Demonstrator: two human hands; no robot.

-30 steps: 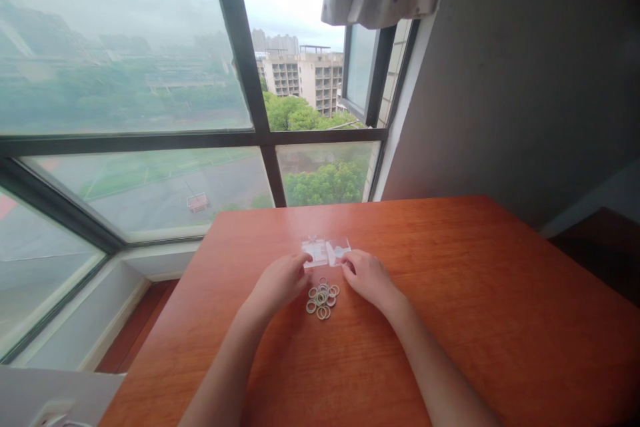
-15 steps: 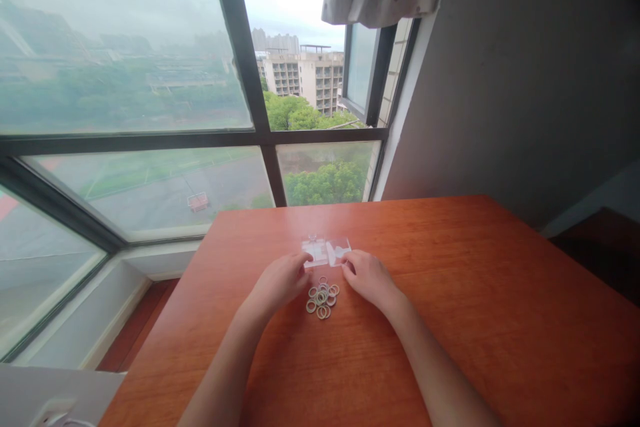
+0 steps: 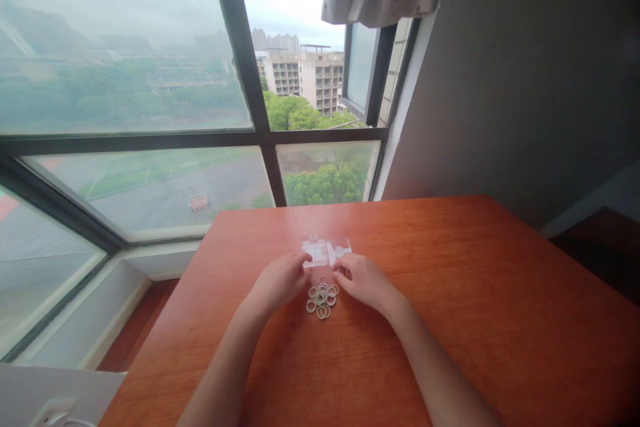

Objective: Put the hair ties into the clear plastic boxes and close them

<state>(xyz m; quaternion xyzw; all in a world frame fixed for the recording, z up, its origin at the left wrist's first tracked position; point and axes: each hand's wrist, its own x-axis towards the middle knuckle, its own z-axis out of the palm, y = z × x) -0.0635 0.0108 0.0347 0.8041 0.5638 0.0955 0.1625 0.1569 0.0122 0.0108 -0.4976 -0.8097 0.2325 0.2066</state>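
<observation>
Curving the left hand [image 3: 281, 280] with thumb and fingers parted beside the clear plastic box [image 3: 314, 253] near the centre of the frame, and bending the right hand [image 3: 365, 279] beside the rings [image 3: 323, 292] at lower centre, cannot tell whether pinching anything, over the table [image 3: 450, 293].

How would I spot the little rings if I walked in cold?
Find the reddish-brown wooden table by the window. Look between the left hand and the right hand, slightly toward the person. The small pale rings overlap in a loose heap, round and open-centred, unlike the clear plastic pieces just beyond.
</observation>
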